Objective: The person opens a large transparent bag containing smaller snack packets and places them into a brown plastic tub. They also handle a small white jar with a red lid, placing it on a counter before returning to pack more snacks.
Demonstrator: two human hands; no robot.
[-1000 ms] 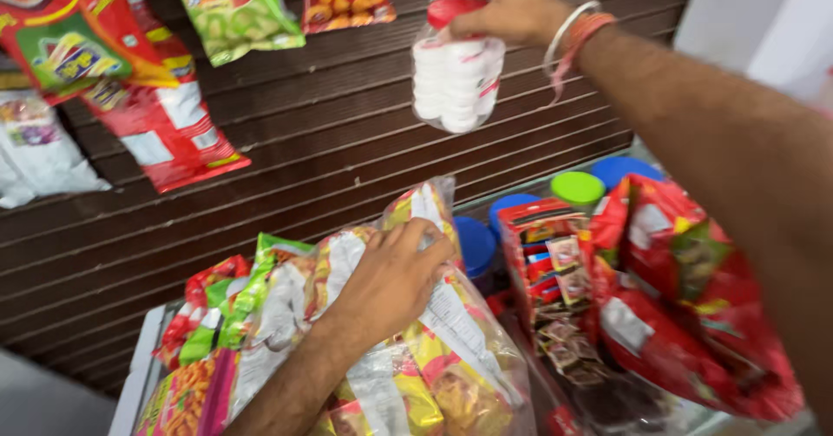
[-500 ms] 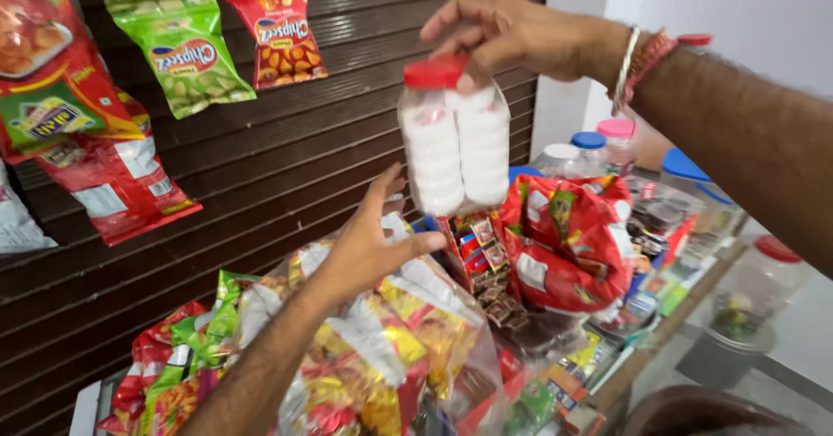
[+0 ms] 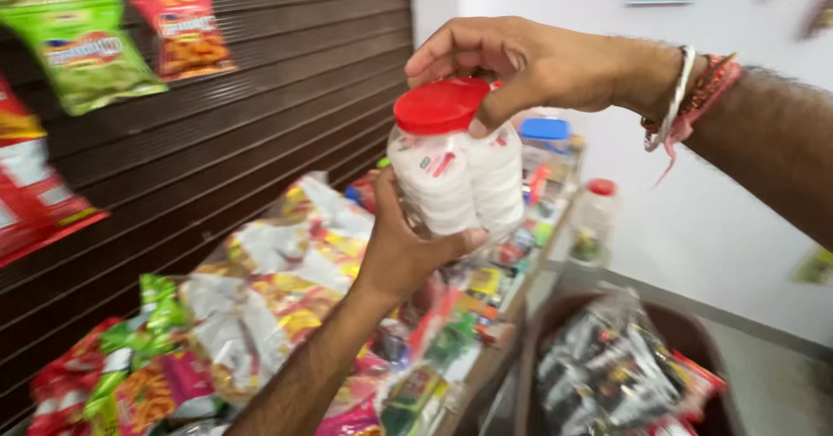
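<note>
one clear jar (image 3: pixel 455 180) with red lid (image 3: pixel 441 104): right hand (image 3: pixel 529 63) fingers clamp the lid, left hand (image 3: pixel 408 249) cups its base.

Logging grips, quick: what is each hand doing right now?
Left hand: closed around the bottom of the clear jar of white packs.
Right hand: fingers gripping the jar's red lid.
</note>
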